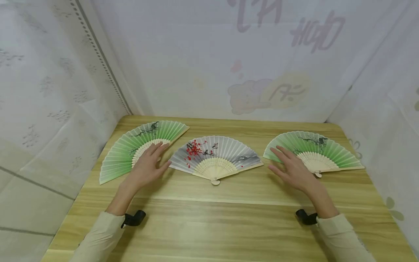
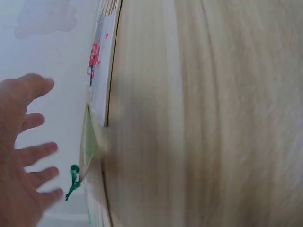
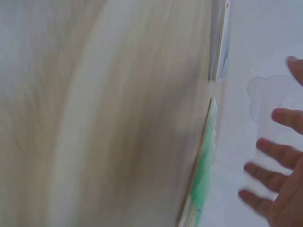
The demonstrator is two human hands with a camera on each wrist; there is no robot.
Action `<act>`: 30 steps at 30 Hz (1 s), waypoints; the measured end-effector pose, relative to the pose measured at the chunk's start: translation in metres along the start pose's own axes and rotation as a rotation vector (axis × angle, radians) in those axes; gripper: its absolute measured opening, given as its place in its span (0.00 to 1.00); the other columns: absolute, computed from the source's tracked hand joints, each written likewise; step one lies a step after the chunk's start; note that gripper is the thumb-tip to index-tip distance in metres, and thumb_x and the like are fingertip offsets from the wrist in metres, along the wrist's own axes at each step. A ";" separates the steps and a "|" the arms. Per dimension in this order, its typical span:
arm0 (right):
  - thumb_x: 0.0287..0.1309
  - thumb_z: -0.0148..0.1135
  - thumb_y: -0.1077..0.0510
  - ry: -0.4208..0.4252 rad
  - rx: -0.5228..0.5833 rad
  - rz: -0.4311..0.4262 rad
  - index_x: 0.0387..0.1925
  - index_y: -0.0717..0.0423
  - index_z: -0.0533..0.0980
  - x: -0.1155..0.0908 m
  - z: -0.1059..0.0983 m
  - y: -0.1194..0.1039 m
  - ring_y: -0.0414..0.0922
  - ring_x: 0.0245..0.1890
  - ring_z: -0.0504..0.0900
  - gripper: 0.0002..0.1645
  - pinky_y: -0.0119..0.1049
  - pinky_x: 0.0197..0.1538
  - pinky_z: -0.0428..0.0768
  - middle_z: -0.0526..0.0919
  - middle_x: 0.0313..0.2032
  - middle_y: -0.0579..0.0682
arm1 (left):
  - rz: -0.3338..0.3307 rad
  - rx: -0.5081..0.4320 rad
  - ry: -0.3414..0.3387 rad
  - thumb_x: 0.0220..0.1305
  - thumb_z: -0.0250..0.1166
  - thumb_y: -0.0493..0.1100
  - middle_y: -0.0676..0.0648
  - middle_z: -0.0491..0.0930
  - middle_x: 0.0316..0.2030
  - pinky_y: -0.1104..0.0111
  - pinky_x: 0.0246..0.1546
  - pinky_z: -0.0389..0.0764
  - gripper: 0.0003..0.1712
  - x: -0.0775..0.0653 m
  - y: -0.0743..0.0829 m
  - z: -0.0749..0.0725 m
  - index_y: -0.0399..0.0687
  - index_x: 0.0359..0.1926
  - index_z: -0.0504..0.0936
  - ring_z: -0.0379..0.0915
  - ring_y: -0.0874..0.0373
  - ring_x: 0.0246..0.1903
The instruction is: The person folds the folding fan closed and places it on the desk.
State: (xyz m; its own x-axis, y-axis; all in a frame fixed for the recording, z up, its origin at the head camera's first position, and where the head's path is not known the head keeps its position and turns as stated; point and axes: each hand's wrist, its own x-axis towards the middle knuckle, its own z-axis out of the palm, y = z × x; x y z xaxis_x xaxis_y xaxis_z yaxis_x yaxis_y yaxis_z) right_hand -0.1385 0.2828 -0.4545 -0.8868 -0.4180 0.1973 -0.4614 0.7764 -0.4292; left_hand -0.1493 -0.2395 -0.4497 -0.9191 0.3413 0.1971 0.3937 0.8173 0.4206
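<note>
Three spread folding fans lie side by side on the wooden table (image 1: 209, 225). My left hand (image 1: 147, 167) hovers over the left green fan (image 1: 114, 160), hiding its pivot end; the fingers are spread and hold nothing. A grey-white fan (image 1: 226, 147) with red blossoms and birds lies in the middle, between the hands. Above the left part of the right green fan (image 1: 338, 158), my right hand (image 1: 292, 171) has its fingers apart, holding nothing. Both wrist views show the left hand (image 2: 23, 146) and the right hand (image 3: 279, 161) raised off the table.
Pale printed cloth (image 1: 183, 65) hangs behind the table, with more cloth at the left (image 1: 49, 91) and right (image 1: 386, 109). A green tassel (image 2: 74, 179) hangs by the left fan in the left wrist view. Black wrist cameras (image 1: 135, 218) sit at both cuffs.
</note>
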 end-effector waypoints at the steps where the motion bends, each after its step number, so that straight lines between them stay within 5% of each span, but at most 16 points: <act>1: 0.71 0.63 0.51 0.021 0.061 -0.011 0.72 0.61 0.66 0.000 0.002 -0.001 0.67 0.65 0.67 0.35 0.69 0.60 0.67 0.67 0.68 0.66 | 0.024 -0.035 0.041 0.71 0.66 0.47 0.32 0.65 0.69 0.39 0.66 0.59 0.35 0.000 0.001 0.000 0.40 0.73 0.68 0.57 0.31 0.68; 5: 0.71 0.63 0.58 0.089 0.300 0.020 0.64 0.64 0.74 0.000 0.009 -0.008 0.56 0.54 0.80 0.24 0.53 0.53 0.80 0.79 0.57 0.59 | 0.115 -0.154 0.191 0.63 0.72 0.36 0.34 0.76 0.57 0.45 0.55 0.74 0.29 0.000 0.005 0.004 0.33 0.63 0.75 0.71 0.37 0.56; 8: 0.73 0.60 0.61 0.093 0.485 0.069 0.59 0.68 0.76 0.000 0.015 -0.013 0.55 0.48 0.83 0.19 0.42 0.48 0.83 0.82 0.51 0.60 | 0.142 -0.228 0.230 0.59 0.75 0.32 0.35 0.79 0.50 0.48 0.47 0.80 0.27 -0.003 0.010 0.006 0.32 0.59 0.78 0.76 0.39 0.49; 16: 0.76 0.57 0.55 -0.051 1.087 0.350 0.63 0.77 0.68 0.000 0.035 -0.030 0.61 0.50 0.83 0.29 0.49 0.52 0.82 0.77 0.53 0.75 | -0.041 -0.384 0.137 0.59 0.77 0.35 0.42 0.83 0.35 0.56 0.35 0.85 0.26 -0.013 0.019 0.015 0.33 0.57 0.79 0.83 0.50 0.32; 21: 0.75 0.58 0.54 -0.082 1.212 0.454 0.62 0.78 0.67 -0.003 0.048 -0.038 0.56 0.51 0.83 0.31 0.48 0.54 0.81 0.77 0.54 0.73 | -0.144 -0.398 0.090 0.62 0.76 0.40 0.47 0.82 0.32 0.65 0.31 0.82 0.26 -0.017 0.018 0.020 0.36 0.59 0.79 0.82 0.55 0.30; 30: 0.74 0.59 0.58 -0.144 1.303 0.445 0.61 0.80 0.66 -0.006 0.062 -0.048 0.56 0.53 0.82 0.29 0.49 0.56 0.80 0.78 0.54 0.71 | -0.207 -0.432 0.033 0.63 0.75 0.42 0.45 0.82 0.34 0.67 0.24 0.79 0.27 -0.020 0.013 0.023 0.37 0.60 0.78 0.81 0.55 0.27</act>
State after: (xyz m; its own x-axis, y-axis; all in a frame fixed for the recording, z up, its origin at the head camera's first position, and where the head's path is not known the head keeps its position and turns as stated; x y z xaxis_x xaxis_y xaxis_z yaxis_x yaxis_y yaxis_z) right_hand -0.1096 0.2187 -0.4894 -0.9041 -0.3605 -0.2295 0.2845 -0.1069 -0.9527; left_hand -0.1266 -0.2250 -0.4686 -0.9806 0.1712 0.0959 0.1806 0.5963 0.7822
